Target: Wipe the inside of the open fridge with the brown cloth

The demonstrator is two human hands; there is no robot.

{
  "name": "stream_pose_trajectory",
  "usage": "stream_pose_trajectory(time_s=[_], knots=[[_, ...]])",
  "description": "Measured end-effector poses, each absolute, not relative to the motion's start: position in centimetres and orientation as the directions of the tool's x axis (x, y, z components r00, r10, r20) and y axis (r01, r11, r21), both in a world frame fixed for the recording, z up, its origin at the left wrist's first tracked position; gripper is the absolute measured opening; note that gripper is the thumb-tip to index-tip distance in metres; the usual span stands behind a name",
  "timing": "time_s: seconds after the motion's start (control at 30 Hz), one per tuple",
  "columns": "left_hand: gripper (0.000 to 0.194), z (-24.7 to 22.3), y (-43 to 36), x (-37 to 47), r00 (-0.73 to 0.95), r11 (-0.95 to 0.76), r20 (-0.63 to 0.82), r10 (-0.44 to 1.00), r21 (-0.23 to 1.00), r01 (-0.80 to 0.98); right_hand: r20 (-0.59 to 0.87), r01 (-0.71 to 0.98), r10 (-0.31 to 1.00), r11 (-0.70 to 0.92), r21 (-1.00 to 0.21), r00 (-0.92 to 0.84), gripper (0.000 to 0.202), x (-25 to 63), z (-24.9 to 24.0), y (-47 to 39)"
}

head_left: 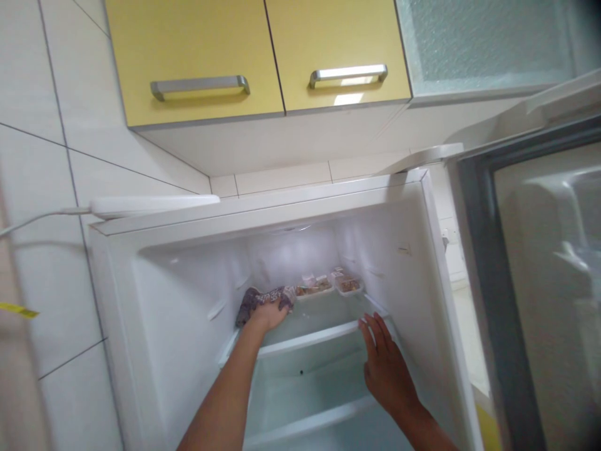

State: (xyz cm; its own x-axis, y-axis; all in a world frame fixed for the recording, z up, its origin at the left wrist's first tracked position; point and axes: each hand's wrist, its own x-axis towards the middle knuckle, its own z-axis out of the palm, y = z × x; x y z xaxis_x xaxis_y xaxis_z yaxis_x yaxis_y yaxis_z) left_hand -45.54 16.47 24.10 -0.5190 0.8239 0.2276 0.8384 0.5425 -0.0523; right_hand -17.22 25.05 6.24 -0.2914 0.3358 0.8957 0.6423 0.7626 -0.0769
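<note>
My left hand (270, 314) reaches into the open fridge and presses on a bunched cloth (247, 307), dark purple with a pale pattern. The cloth lies at the back left of the top glass shelf (319, 313), and my fingertips are partly lost in its folds. At the right end of this shelf's white front edge, my right hand (382, 354) has its fingers stretched out, with the fingertips at the edge. Nothing shows in that hand. Beside the cloth, at the back, lies a clear food pack (313, 288), with a second clear tray (350, 285) to its right.
A lower glass shelf (300, 388) bears a small dark speck. The fridge door (507, 300) stands open on the right. Yellow cabinets (197, 44) with metal handles hang above. On the fridge top, a white device (153, 204) with a cable sits at the left, near the tiled wall (42, 219).
</note>
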Motion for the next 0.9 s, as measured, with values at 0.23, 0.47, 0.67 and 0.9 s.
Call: stream_pose_trajectory(time_s=[0.23,0.47,0.67,0.9], knots=[[0.067,23.6,10.0,-40.7,-0.513,0.533,0.185,0.838,-0.078,0.842,0.887,0.569,0.360,0.810,-0.142,-0.290,0.099,-16.7,6.9,24.5],[0.066,23.4,7.8,-35.3,-0.539,0.573,0.256,0.802,-0.077,0.816,0.860,0.415,0.467,0.837,-0.355,-0.205,0.085,-16.9,8.3,24.2],[0.063,23.1,11.4,-29.8,-0.524,0.566,0.312,0.792,-0.053,0.823,0.749,0.412,0.639,0.738,-0.534,-0.176,0.062,-17.1,13.0,24.0],[0.054,22.2,15.6,-24.0,-0.244,0.265,0.275,0.930,-0.040,0.964,0.785,0.181,0.557,0.831,-0.527,-0.272,0.053,-17.6,19.8,20.4]])
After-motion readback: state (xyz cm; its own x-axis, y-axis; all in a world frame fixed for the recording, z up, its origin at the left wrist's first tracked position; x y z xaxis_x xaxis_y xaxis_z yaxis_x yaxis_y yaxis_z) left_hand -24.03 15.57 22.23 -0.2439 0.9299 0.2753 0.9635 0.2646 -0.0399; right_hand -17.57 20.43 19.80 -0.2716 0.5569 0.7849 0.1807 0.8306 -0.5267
